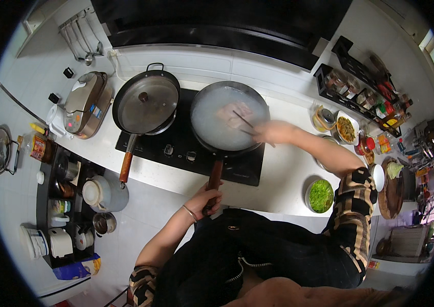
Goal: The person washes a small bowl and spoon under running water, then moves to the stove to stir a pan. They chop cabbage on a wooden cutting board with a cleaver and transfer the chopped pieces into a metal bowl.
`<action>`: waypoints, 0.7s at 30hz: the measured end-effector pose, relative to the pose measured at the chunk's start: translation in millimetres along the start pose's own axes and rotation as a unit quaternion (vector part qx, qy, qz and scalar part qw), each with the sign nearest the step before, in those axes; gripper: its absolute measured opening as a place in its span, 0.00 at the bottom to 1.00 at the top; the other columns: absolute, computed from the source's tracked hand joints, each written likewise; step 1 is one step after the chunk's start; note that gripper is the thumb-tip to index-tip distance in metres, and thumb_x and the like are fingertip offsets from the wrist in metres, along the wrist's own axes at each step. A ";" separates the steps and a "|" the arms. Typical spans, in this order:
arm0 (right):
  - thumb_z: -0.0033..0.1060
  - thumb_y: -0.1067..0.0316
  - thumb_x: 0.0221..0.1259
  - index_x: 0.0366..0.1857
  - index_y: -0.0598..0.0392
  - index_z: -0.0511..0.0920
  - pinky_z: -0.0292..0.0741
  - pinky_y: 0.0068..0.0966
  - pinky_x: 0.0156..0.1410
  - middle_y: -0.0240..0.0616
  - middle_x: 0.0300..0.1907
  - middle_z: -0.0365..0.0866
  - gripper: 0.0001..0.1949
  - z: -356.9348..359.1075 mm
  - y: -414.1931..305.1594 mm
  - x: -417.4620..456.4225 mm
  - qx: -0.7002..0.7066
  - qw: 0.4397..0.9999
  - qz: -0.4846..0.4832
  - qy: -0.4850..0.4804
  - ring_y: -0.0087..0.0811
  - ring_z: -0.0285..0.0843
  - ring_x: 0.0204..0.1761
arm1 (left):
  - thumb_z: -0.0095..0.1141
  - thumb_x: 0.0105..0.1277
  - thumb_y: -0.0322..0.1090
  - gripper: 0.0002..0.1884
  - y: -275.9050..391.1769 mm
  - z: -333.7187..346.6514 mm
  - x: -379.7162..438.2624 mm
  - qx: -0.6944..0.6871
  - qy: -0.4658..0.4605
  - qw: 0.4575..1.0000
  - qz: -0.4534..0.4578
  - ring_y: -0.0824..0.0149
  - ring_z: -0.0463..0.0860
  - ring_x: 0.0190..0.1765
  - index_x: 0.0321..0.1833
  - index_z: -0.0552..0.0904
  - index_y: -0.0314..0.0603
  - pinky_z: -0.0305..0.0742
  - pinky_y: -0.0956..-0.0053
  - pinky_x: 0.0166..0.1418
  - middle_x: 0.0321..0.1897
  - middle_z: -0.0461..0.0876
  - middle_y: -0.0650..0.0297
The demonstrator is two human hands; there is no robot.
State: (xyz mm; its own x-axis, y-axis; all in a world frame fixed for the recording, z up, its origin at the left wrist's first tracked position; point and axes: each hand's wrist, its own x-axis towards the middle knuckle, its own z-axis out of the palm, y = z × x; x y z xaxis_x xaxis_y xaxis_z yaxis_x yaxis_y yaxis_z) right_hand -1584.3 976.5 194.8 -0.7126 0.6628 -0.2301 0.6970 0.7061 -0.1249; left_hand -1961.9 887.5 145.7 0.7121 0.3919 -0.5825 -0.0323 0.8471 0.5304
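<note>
My left hand (206, 200) is closed around the wooden handle (215, 176) of a dark wok (261, 100), which sits on the right side of the black gas hob (155, 151). Cloudy, steaming liquid (211, 109) fills much of the wok, with a pale piece of meat (236, 112) in it. From the right, my right hand (271, 132) reaches over the wok's rim and holds dark chopsticks (243, 118). One chopstick's tip lies over the meat, the other a little lower over the liquid. Steam blurs whether they touch the meat.
A second pan with a glass lid (155, 101) stands on the left burner, its handle (126, 167) jutting towards me. Left of it is a rice cooker (86, 105). At right are a bowl of chopped greens (320, 195), a dish of food (346, 129) and a jar rack (351, 100).
</note>
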 end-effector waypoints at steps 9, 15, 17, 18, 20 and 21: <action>0.66 0.75 0.55 0.55 0.52 0.84 0.84 0.37 0.51 0.47 0.57 0.81 0.20 2.8 39.3 20.7 0.021 0.987 -0.033 0.157 0.47 0.86 0.47 | 0.55 0.70 0.30 0.23 0.5 5.0 -3.7 0.004 0.018 1.000 0.010 0.71 0.73 0.19 0.67 0.68 0.48 0.60 0.78 0.18 0.25 0.73 0.65; 0.65 0.72 0.67 0.46 0.58 0.86 0.83 0.38 0.50 0.46 0.47 0.87 0.08 -15.0 33.7 38.0 0.106 0.951 -0.041 0.286 0.50 0.86 0.44 | 0.54 0.70 0.30 0.25 -1.9 4.1 -5.1 -0.005 0.012 1.000 0.018 0.71 0.71 0.18 0.71 0.68 0.49 0.58 0.78 0.17 0.25 0.73 0.65; 0.65 0.73 0.66 0.46 0.58 0.86 0.84 0.38 0.51 0.47 0.47 0.87 0.08 -4.6 41.6 33.3 0.091 0.953 -0.034 0.289 0.50 0.86 0.44 | 0.54 0.70 0.30 0.26 -0.5 4.9 -3.0 0.003 0.013 1.000 0.015 0.71 0.70 0.17 0.72 0.69 0.50 0.57 0.78 0.16 0.26 0.72 0.65; 0.65 0.73 0.66 0.46 0.59 0.86 0.84 0.38 0.51 0.47 0.48 0.87 0.08 -3.9 40.3 32.2 0.092 0.953 -0.027 0.288 0.50 0.86 0.44 | 0.54 0.70 0.30 0.27 0.5 6.1 -3.2 0.006 0.016 1.000 0.012 0.71 0.70 0.17 0.72 0.69 0.50 0.57 0.78 0.16 0.25 0.72 0.65; 0.65 0.73 0.66 0.46 0.60 0.85 0.84 0.38 0.51 0.48 0.48 0.87 0.08 -1.5 36.6 27.8 0.093 0.953 -0.011 0.288 0.49 0.86 0.45 | 0.54 0.70 0.30 0.27 0.8 6.0 -3.8 0.008 0.019 1.000 0.011 0.71 0.70 0.18 0.72 0.69 0.50 0.57 0.78 0.16 0.25 0.72 0.65; 0.64 0.74 0.66 0.46 0.61 0.85 0.84 0.37 0.52 0.48 0.48 0.87 0.08 -4.5 33.9 25.8 0.100 0.951 -0.010 0.291 0.49 0.86 0.45 | 0.54 0.70 0.30 0.27 0.5 5.8 -4.2 0.008 0.018 1.000 0.014 0.71 0.71 0.18 0.72 0.68 0.50 0.57 0.77 0.16 0.25 0.72 0.65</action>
State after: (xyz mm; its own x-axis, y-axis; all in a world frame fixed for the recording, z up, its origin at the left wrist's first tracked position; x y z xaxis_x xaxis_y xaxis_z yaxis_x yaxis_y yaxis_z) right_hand -1579.4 1018.7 189.0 -0.6082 0.7169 0.3407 0.6434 0.6967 -0.3174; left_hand -1960.8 884.2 151.9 0.6855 0.4285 -0.5886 -0.0406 0.8297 0.5568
